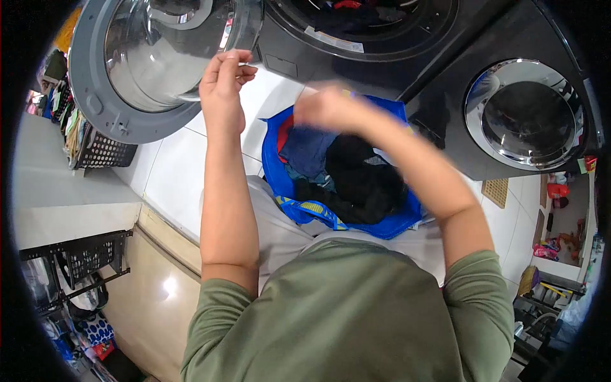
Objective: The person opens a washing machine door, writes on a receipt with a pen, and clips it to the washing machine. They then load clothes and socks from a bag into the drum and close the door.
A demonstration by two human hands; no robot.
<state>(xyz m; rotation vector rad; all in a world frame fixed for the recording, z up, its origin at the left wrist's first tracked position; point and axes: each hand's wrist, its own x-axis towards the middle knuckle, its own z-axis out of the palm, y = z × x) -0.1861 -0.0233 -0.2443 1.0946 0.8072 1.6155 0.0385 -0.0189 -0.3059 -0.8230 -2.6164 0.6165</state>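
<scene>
My left hand (224, 79) is raised beside the open glass door (156, 63) of a front-loading washing machine (382, 54). Its fingers are curled closed, and whatever they may hold is hidden. My right hand (328, 109) is smeared by motion above a blue bag (275, 167); its fingers cannot be made out. In the bag, between my legs, lie a black garment (363, 181), a dark blue cloth (307, 153) and a red piece (284, 137) at the left side. Dark clothes with a bit of red (347, 5) show inside the drum.
A second dark machine with a round, chrome-rimmed door (528, 114) stands at right. A black basket (105, 149) with clothes is at left, beside a grey wall. White floor tiles (172, 169) surround the bag. A black rack (86, 261) stands lower left.
</scene>
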